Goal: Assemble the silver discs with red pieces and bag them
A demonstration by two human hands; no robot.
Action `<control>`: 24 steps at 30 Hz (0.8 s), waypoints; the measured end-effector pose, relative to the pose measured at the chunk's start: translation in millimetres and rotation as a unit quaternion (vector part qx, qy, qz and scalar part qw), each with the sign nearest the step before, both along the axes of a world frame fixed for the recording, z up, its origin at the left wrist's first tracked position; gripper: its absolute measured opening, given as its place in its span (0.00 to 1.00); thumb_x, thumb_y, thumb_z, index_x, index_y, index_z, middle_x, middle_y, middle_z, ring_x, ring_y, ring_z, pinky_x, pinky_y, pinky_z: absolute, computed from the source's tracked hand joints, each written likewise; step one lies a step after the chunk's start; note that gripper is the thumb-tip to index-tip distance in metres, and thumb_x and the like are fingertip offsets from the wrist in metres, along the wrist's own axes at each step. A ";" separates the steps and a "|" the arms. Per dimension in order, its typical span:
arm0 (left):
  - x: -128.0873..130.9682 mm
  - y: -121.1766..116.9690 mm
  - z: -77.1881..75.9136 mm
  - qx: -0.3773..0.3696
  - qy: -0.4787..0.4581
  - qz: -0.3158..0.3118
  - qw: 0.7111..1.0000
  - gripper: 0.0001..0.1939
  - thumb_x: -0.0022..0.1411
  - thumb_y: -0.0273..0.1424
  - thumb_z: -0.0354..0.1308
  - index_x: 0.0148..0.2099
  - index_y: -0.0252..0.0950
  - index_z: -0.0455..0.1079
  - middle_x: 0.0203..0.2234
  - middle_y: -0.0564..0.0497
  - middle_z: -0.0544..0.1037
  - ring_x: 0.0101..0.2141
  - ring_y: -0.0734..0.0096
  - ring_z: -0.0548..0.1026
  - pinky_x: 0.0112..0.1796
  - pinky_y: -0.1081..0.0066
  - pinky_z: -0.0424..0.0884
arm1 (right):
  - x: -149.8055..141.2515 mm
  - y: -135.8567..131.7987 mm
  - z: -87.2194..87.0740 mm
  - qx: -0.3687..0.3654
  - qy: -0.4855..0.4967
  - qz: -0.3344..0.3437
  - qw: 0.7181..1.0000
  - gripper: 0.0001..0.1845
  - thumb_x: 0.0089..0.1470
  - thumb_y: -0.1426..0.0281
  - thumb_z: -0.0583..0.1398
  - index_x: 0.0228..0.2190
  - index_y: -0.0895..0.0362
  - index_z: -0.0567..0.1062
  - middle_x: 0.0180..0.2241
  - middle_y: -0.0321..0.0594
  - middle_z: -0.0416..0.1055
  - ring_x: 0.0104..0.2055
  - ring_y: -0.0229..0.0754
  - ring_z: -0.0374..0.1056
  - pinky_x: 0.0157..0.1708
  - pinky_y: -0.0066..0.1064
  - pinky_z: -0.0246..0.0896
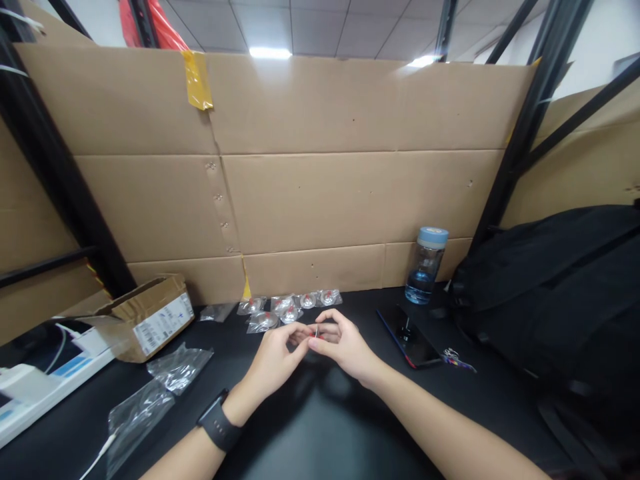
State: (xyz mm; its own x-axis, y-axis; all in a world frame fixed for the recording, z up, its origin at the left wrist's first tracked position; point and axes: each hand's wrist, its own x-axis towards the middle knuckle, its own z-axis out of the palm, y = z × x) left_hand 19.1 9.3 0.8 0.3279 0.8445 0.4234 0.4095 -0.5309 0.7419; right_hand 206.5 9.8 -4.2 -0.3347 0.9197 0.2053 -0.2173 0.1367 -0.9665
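My left hand [279,355] and my right hand [347,348] meet above the black table, fingertips close together. Between them is a small object with a thin metallic part and some red [317,332]; the fingers cover most of it, so its kind is unclear. Both hands are closed on it in a pinch. A dark watch [220,421] is on my left wrist. Just beyond the hands lie several small clear packets [289,311], each with a round silvery item and a red spot inside.
Left are an opened cardboard box [150,320], crumpled clear plastic bags [180,368] and a white power strip [60,387]. To the right are a phone [411,337], keys [456,359], a water bottle [426,267] and a black backpack [555,300]. A cardboard wall [320,200] closes the back.
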 end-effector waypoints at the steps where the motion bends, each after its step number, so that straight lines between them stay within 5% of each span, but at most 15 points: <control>1: 0.2 0.1 -0.6 -0.001 0.000 0.000 1.000 0.10 0.65 0.34 0.58 0.44 0.37 0.78 0.36 0.48 0.84 0.35 0.64 0.81 0.40 0.69 0.75 | -0.4 0.1 -1.1 0.000 0.001 0.001 1.000 0.29 0.44 0.59 0.74 0.40 0.54 0.65 0.43 0.45 0.79 0.45 0.47 0.77 0.50 0.43 0.69; 10: -1.1 -2.5 -0.3 0.068 0.059 -0.002 0.996 0.15 0.65 0.27 0.54 0.51 0.39 0.77 0.42 0.47 0.82 0.38 0.64 0.79 0.43 0.66 0.75 | -0.6 0.9 -4.1 -0.008 -0.005 -0.001 1.000 0.31 0.42 0.59 0.75 0.41 0.54 0.66 0.40 0.42 0.79 0.41 0.45 0.77 0.48 0.41 0.70; 15: -2.3 -4.9 2.4 0.133 0.093 -0.074 0.984 0.34 0.58 0.23 0.61 0.66 0.42 0.62 0.58 0.44 0.71 0.56 0.58 0.70 0.58 0.59 0.68 | 0.6 -1.9 0.7 -0.016 0.005 0.013 1.000 0.29 0.45 0.59 0.74 0.41 0.53 0.65 0.38 0.40 0.79 0.42 0.45 0.77 0.47 0.40 0.69; 24: -2.7 2.7 -5.5 0.139 0.097 -0.048 0.984 0.25 0.63 0.29 0.64 0.61 0.43 0.67 0.53 0.45 0.75 0.52 0.58 0.74 0.54 0.58 0.72 | -2.1 -1.1 0.1 -0.034 -0.002 0.039 0.999 0.26 0.51 0.51 0.68 0.39 0.53 0.65 0.34 0.34 0.75 0.35 0.40 0.74 0.36 0.33 0.69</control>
State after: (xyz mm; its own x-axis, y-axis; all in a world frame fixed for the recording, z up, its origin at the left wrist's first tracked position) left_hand 16.4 12.0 -4.7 0.4981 0.6653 0.5562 0.4663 -0.7462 0.4750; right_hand 204.4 8.6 -4.2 -0.4065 0.9027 0.1408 -0.2199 0.0529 -0.9741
